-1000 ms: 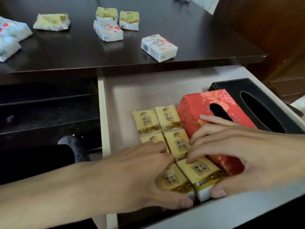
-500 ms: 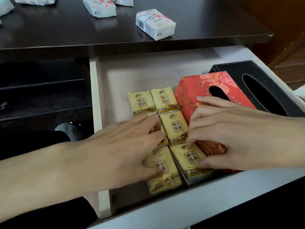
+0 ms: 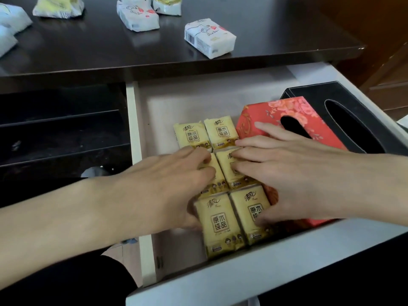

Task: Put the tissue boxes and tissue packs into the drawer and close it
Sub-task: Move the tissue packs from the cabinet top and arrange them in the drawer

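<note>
The white drawer (image 3: pixel 220 96) stands pulled out under the dark desk. In it lie several yellow tissue packs (image 3: pixel 218 224) in two columns, beside a red floral tissue box (image 3: pixel 276 115) and a black tissue box (image 3: pixel 353 107) at the right. My left hand (image 3: pixel 167 186) lies flat, fingers spread, on the middle-left yellow pack. My right hand (image 3: pixel 287 175) rests with fingers apart on the middle-right pack and the red box. Neither hand grips anything. On the desk, a white pack (image 3: pixel 209 37) lies nearest the edge.
More white and yellow packs (image 3: pixel 138 16) lie further back on the dark desk top (image 3: pixel 88 47), some cut off by the frame. Dark shelves (image 3: pixel 61 133) sit left of the drawer. The drawer's left half has bare floor.
Both hands slid from the front packs back to the middle row, uncovering the two front packs. The camera view shifted slightly.
</note>
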Demonstrator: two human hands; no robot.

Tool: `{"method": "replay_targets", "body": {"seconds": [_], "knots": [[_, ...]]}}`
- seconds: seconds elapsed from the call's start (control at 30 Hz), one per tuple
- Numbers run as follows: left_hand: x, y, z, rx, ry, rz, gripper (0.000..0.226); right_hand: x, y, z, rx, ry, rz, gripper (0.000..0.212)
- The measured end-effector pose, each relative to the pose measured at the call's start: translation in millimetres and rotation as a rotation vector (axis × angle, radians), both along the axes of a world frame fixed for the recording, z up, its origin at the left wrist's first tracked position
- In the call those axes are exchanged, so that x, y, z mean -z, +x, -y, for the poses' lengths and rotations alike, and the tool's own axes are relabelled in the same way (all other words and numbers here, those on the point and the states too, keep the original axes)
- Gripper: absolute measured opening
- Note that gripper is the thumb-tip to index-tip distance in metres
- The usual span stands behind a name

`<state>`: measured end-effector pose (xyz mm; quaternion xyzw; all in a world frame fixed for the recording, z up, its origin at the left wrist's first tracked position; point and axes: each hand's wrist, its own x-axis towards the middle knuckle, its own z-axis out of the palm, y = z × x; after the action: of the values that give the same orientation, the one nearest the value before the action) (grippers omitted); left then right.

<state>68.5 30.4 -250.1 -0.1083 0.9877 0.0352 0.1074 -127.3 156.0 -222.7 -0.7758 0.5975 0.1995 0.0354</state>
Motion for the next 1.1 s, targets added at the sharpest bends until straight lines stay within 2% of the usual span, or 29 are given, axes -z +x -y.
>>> {"method": "replay_targets", "body": {"seconds": [0.1, 0.2, 0.33, 0.47, 0.53, 0.63, 0.7, 0.8, 0.93, 1.1], "knots": [[5, -5, -3, 0.0, -0.026, -0.06, 0.076, -3, 3, -2, 0.025, 0.023, -0.117, 0.087], [8, -7, -4, 0.0, -0.025, -0.111, 0.076, -4, 6, -5, 0.012, 0.018, -0.144, 0.084], [8, -7, -1, 0.009, 0.019, -0.114, 0.08, -13, 5, -4, 0.038, 0.031, -0.035, 0.08], [-14, -4, 24, -0.09, 0.19, -0.18, 0.078, -26, -8, 11, 0.074, -0.179, 0.188, 0.057], [-26, -8, 44, -0.16, 0.17, -0.233, 0.071, -30, -15, 30, 0.121, -0.248, 0.239, 0.048], [-35, -23, 65, -0.213, 0.028, -0.082, 0.066, -20, -24, 62, 0.142, -0.237, 0.138, 0.03], [-32, -33, 68, -0.233, 0.025, 0.022, 0.062, -9, -24, 78, 0.135, -0.192, 0.049, 0.024], [-25, -40, 69, -0.253, 0.078, 0.069, 0.057, -2, -23, 90, 0.195, -0.14, 0.061, 0.025], [-19, -38, 69, -0.234, 0.114, 0.033, 0.046, 1, -23, 90, 0.206, -0.139, 0.08, 0.029], [-13, -35, 67, -0.229, 0.119, -0.021, 0.046, -1, -22, 86, 0.216, -0.143, 0.106, 0.029]]}}
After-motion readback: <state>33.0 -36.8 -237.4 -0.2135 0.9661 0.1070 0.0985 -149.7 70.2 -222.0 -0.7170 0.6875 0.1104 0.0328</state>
